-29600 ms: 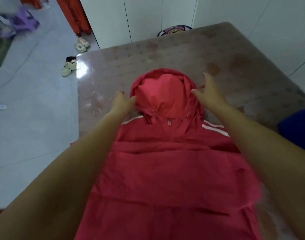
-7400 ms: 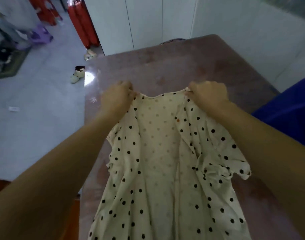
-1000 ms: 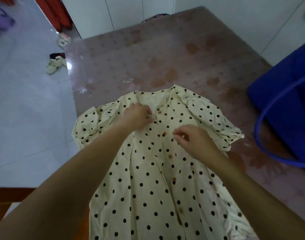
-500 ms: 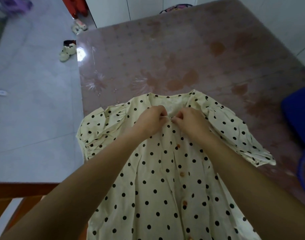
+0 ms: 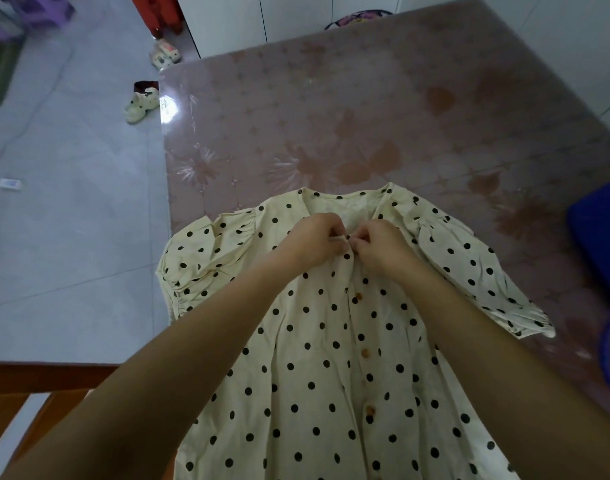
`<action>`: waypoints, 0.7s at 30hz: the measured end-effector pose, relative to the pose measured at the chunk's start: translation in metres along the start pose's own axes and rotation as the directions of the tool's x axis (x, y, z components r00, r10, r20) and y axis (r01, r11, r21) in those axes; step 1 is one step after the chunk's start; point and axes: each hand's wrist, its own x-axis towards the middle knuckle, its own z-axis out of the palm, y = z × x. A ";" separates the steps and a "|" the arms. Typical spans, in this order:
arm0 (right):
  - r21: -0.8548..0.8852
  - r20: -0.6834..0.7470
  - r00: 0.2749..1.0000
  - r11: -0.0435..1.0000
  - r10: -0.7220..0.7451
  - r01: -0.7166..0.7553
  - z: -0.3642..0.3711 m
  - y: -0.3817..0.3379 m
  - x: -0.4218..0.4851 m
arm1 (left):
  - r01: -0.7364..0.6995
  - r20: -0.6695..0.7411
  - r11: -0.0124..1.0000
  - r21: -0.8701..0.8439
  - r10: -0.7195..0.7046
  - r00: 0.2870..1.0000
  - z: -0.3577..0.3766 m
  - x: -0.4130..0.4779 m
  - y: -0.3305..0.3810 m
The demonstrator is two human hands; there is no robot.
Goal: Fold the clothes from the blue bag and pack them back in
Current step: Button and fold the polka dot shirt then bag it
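Both up at the neckline: my left hand (image 5: 314, 242) and right hand (image 5: 383, 247) pinch the top placket of the cream black-dotted button-front dress (image 5: 331, 375), spread flat on the glossy brown bench (image 5: 331, 116). No fold yet, so folding and packing into the blue fabric bag (image 5: 598, 244) remain.
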 end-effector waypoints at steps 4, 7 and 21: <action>0.185 0.025 0.999 0.982 0.031 -0.035 0.000 0.003 0.001 | 0.021 -0.014 0.999 -0.050 -0.021 1.000 0.000 0.000 0.000; 0.268 0.067 0.997 0.963 0.024 -0.041 0.001 0.006 0.002 | 0.028 -0.023 0.998 -0.064 -0.030 0.999 -0.001 -0.002 -0.002; -0.140 -0.020 0.988 0.978 -0.156 0.152 0.013 0.015 0.004 | 0.042 -0.059 0.999 -0.011 -0.043 0.997 0.006 -0.008 -0.006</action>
